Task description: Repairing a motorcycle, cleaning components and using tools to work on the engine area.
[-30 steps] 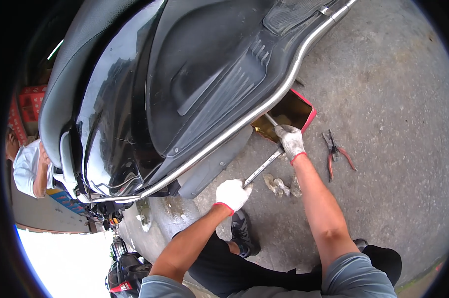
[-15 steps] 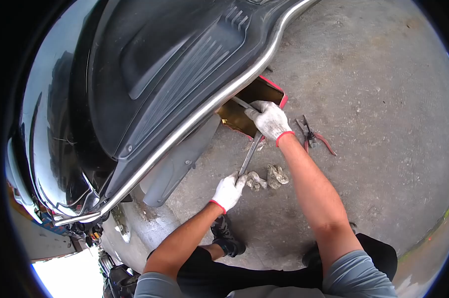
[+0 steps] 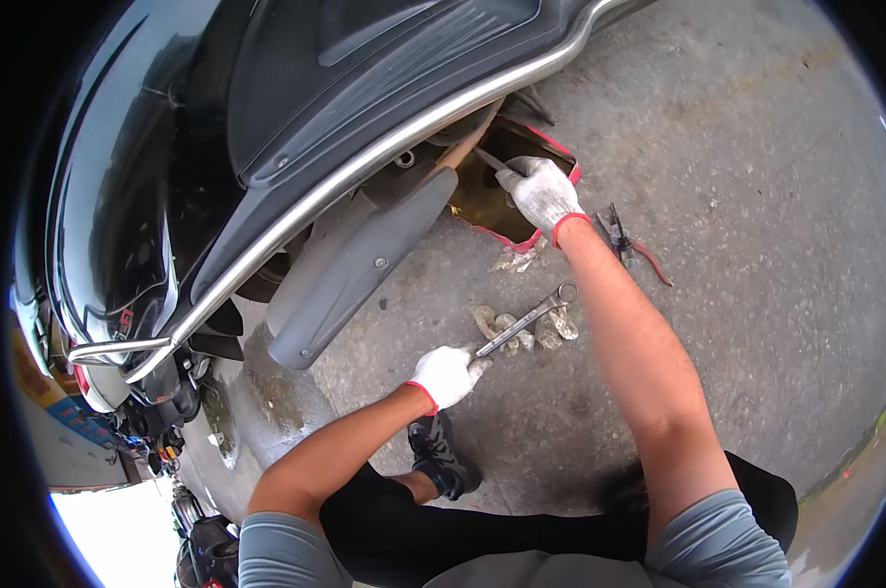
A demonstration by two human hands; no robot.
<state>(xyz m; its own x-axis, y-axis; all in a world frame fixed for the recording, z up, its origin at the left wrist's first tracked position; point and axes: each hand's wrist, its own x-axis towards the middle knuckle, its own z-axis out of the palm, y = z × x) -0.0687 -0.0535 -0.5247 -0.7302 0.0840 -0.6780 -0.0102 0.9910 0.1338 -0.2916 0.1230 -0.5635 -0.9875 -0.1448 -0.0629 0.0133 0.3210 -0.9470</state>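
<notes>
My left hand (image 3: 445, 378), in a white knitted glove with a red cuff, grips a long steel wrench (image 3: 519, 326) whose ring end points up and right. Crumpled, stained rags (image 3: 554, 329) lie on the floor beneath it. My right hand (image 3: 543, 193), gloved alike, is closed on a grey metal tool (image 3: 491, 161) with a tapering tip; the rest is hidden in the glove. That hand is above a cut-open red-edged container (image 3: 524, 242) with dark oily liquid inside. Beside it stands the scooter (image 3: 364, 127), its chrome side rail (image 3: 340, 204) crossing above the container.
Pliers with red handles (image 3: 648, 263) lie on the concrete right of my right forearm. The scooter's grey exhaust cover (image 3: 359, 274) juts out low toward me. My shoe (image 3: 441, 457) is below the left hand. Other scooters (image 3: 208, 551) stand at lower left.
The wrench has swung away from the container, and its ring end is now over the rags. My right hand has shifted slightly up and right. The scooter sits differently in view.
</notes>
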